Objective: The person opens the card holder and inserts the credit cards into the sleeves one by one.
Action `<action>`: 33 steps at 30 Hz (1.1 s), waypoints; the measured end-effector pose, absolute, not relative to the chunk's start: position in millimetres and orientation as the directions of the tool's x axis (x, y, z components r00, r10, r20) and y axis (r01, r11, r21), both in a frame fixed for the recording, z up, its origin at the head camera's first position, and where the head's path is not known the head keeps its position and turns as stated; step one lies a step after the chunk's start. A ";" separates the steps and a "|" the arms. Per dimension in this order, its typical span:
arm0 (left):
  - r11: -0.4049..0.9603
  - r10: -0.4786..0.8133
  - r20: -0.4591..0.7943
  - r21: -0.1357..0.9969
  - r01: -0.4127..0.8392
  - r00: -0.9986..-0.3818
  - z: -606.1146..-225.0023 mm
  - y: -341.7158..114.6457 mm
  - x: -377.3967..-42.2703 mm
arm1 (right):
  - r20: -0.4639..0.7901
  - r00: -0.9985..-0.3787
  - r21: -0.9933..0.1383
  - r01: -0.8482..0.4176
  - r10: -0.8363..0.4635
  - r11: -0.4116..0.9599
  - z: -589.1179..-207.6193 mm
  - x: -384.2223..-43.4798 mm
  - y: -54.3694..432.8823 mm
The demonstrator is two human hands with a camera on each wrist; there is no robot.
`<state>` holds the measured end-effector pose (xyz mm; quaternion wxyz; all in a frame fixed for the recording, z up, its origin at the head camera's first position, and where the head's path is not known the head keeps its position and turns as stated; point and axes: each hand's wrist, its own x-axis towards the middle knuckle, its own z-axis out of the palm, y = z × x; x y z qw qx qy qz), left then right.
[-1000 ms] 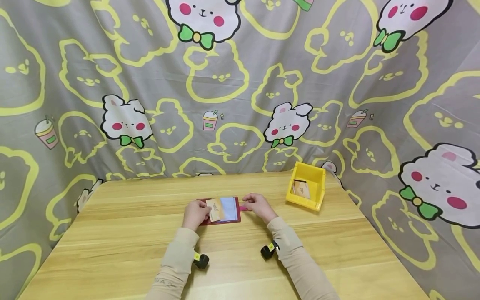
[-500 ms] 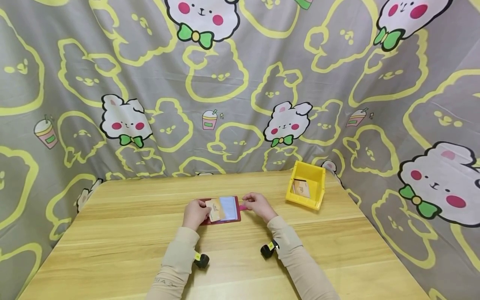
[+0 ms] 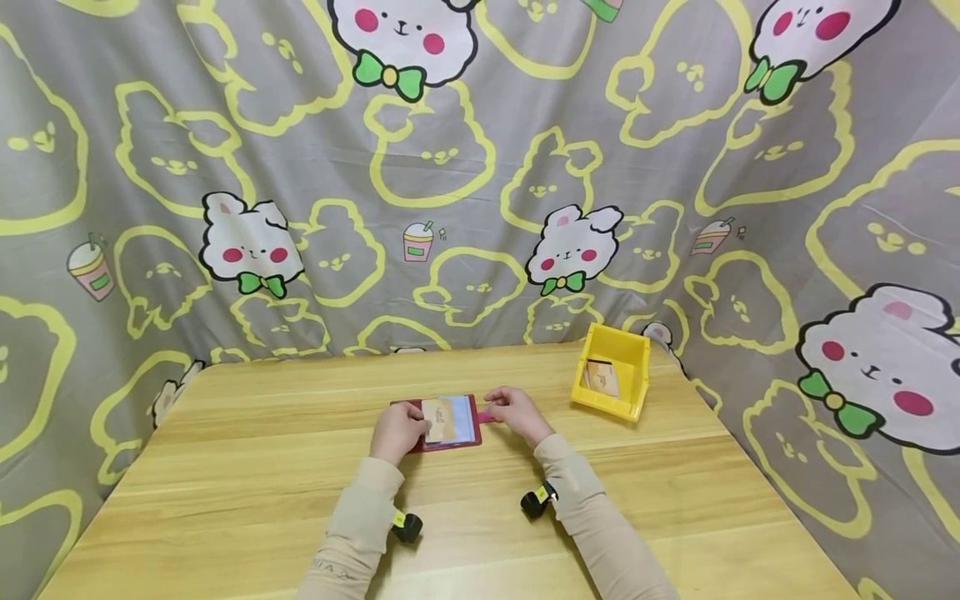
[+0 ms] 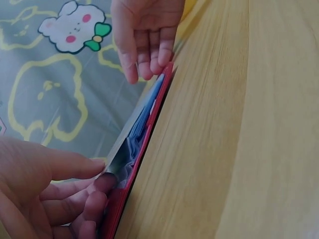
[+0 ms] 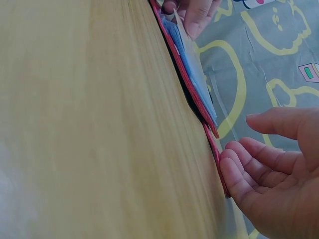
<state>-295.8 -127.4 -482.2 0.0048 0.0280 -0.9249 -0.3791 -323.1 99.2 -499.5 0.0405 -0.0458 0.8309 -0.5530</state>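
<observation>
A red card holder [image 3: 476, 427] with clear bluish sleeves lies opened out on the table in the head view. My left hand [image 3: 400, 430] pinches the left edge of a tan card [image 3: 447, 420] between thumb and fingers; the card lies over the sleeves. In the left wrist view the card [image 4: 117, 149] is raised at the pinched edge, above the sleeves [image 4: 141, 122]. A pink strap [image 3: 489, 414] sticks out from the holder's right side. Loosely bent, the fingers of my right hand [image 5: 279, 174] touch this strap [image 5: 216, 159], the thumb standing apart from them.
At the back right of the wooden table [image 3: 247, 467] stands a yellow bin [image 3: 637, 379] with tan cards [image 3: 602, 378] in it. A patterned grey curtain [image 3: 465, 167] rises behind the table. Each wrist bears a small black camera [image 3: 408, 528].
My left hand has shifted slightly right, sliding the tan card further right over the sleeves and straightening it. My right hand has stayed by the strap.
</observation>
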 end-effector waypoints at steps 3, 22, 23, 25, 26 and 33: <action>0.724 -0.049 -0.007 0.689 -0.040 -0.999 -481.0 -124.6 -294.5 | -0.019 -0.992 -0.922 -0.031 -0.126 0.387 -501.7 -324.0 99.6; 0.807 0.166 -0.015 0.577 0.127 -0.986 -481.9 -117.0 -289.4 | -0.016 -0.996 -0.915 -0.023 -0.093 0.404 -495.3 -319.4 100.1; 0.826 0.183 -0.012 0.545 0.147 -0.983 -481.0 -115.7 -288.4 | -0.020 -0.995 -0.914 -0.020 -0.094 0.405 -495.4 -319.3 100.2; 0.854 0.203 -0.002 0.489 0.176 -0.979 -480.0 -112.7 -286.3 | -0.025 -0.995 -0.913 -0.017 -0.098 0.408 -495.2 -319.0 100.2; 0.868 0.214 0.010 0.458 0.195 -0.977 -479.9 -111.3 -285.4 | -0.025 -0.995 -0.912 -0.018 -0.099 0.410 -495.1 -318.8 100.1; 0.911 0.231 0.066 0.335 0.239 -0.971 -485.5 -106.2 -282.7 | -0.021 -0.995 -0.906 -0.024 -0.101 0.423 -494.7 -318.7 99.7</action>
